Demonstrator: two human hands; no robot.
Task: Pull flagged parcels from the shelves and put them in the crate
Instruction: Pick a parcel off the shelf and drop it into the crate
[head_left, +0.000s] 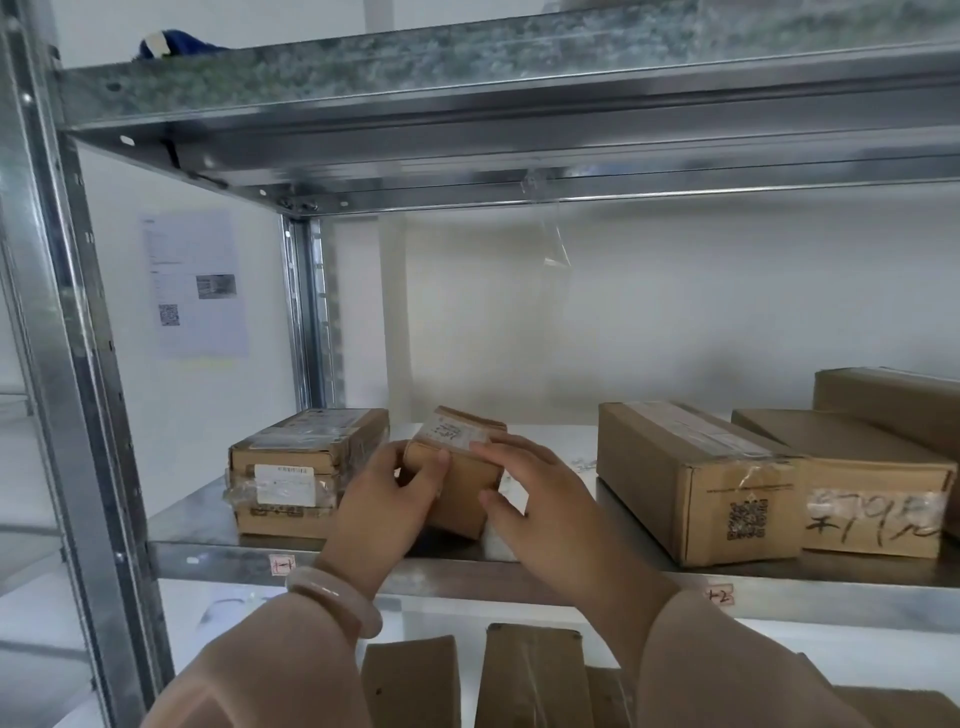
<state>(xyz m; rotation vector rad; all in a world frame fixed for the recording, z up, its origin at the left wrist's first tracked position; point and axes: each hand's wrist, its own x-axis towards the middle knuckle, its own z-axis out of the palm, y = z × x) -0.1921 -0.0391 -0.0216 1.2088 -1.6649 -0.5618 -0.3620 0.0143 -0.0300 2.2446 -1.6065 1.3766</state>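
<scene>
While against white wall (675, 312), metal shelf (192, 519) under parcels (691, 467).

Feed is bright with flat, diffuse light, and you get no hard source in view. The far white back wall (675, 312) is hazy and near blown out. Shadows are soft: a band under the upper shelf (467, 156), a darker patch under the small box (457, 499). There's mild sheen on the left post (67, 312). Wide-angle bend curves your edges. The frame is slightly soft, so the wall notice (195, 286) is unreadable.
</scene>
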